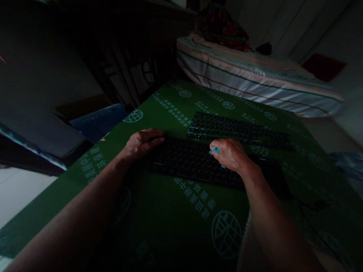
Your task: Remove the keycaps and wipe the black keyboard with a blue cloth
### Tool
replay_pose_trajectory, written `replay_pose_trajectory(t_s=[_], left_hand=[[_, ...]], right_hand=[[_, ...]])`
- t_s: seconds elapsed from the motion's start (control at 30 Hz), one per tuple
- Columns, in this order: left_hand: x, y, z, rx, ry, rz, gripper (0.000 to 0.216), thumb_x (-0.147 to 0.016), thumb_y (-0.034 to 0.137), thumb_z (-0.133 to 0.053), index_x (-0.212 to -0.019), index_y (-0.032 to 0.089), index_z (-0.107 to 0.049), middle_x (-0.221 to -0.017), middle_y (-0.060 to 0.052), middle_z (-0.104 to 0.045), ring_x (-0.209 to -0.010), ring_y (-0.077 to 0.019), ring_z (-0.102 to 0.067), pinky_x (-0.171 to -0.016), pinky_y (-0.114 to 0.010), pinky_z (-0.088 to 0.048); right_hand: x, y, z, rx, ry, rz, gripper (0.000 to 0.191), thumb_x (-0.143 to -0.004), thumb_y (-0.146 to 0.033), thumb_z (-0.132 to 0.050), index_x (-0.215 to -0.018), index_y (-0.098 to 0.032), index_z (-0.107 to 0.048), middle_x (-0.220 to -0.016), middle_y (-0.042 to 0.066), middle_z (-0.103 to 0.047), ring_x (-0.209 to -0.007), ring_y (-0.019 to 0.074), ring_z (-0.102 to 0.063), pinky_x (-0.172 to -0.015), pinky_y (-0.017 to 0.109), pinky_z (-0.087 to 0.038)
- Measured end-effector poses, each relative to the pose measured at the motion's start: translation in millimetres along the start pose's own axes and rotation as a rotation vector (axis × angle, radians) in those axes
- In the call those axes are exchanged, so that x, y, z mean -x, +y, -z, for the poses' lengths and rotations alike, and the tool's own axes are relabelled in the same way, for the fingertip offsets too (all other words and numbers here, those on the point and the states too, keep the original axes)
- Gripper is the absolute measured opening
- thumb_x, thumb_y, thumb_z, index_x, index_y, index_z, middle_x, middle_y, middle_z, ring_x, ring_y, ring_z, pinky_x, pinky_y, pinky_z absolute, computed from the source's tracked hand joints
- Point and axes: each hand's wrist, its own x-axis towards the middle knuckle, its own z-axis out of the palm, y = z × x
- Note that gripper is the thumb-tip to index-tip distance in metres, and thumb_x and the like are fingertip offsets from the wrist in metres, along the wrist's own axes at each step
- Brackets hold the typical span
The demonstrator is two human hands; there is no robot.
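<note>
A black keyboard (184, 160) lies on a green printed cloth (159, 211). My left hand (141, 143) grips the keyboard's left end, fingers curled over its edge. My right hand (231, 155) rests on the keys toward the right, closed on a small light-blue tool (215, 151) that pokes out between the fingers. Just behind the keyboard lie rows of loose black keycaps (232, 128) set out on the cloth.
A bed (255, 79) with striped bedding stands behind the table, with a red bundle (224, 26) on it. A blue plastic object (98, 121) sits off the table's left edge. A dark cable (312, 211) trails at the right. The scene is dim.
</note>
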Motion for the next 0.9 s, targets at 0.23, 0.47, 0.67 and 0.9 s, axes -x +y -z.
replay_pose_trajectory(t_s=[0.23, 0.47, 0.67, 0.9], left_hand=[[-0.3, -1.2, -0.1, -0.033, -0.002, 0.0, 0.062, -0.081, 0.067, -0.046, -0.108, 0.016, -0.07, -0.115, -0.009, -0.068, -0.109, -0.0262, -0.062, -0.1, -0.036, -0.046], [0.5, -1.0, -1.3, -0.036, 0.01, 0.04, 0.058, -0.081, 0.064, -0.048, -0.108, 0.018, -0.07, -0.117, -0.008, -0.067, -0.109, -0.0259, -0.062, -0.1, -0.036, -0.046], [0.2, -2.8, -1.2, -0.059, -0.001, 0.027, 0.061, -0.082, 0.067, -0.044, -0.109, 0.018, -0.07, -0.117, -0.007, -0.067, -0.109, -0.0252, -0.062, -0.098, -0.034, -0.047], [-0.3, -0.6, 0.2, -0.046, -0.003, -0.001, 0.061, -0.081, 0.068, -0.044, -0.108, 0.019, -0.07, -0.116, -0.008, -0.068, -0.11, -0.0256, -0.062, -0.101, -0.035, -0.046]], right_hand=[[1.3, 2.1, 1.5, 0.005, -0.028, -0.054, 0.014, -0.08, -0.02, -0.057, -0.086, -0.022, -0.07, -0.08, 0.002, -0.071, -0.073, 0.016, -0.064, -0.064, 0.025, -0.036], [2.1, -0.1, 3.2, 0.016, -0.017, -0.054, 0.016, -0.081, -0.021, -0.055, -0.087, -0.023, -0.07, -0.082, 0.004, -0.072, -0.076, 0.0179, -0.065, -0.064, 0.026, -0.037], [3.8, -0.8, 7.6, 0.024, -0.054, -0.111, 0.015, -0.079, -0.021, -0.056, -0.086, -0.023, -0.07, -0.078, 0.004, -0.071, -0.073, 0.0176, -0.065, -0.061, 0.026, -0.036], [3.1, -2.2, 7.0, 0.005, -0.072, -0.144, 0.014, -0.077, -0.02, -0.058, -0.082, -0.023, -0.07, -0.075, 0.003, -0.07, -0.072, 0.0174, -0.064, -0.06, 0.026, -0.036]])
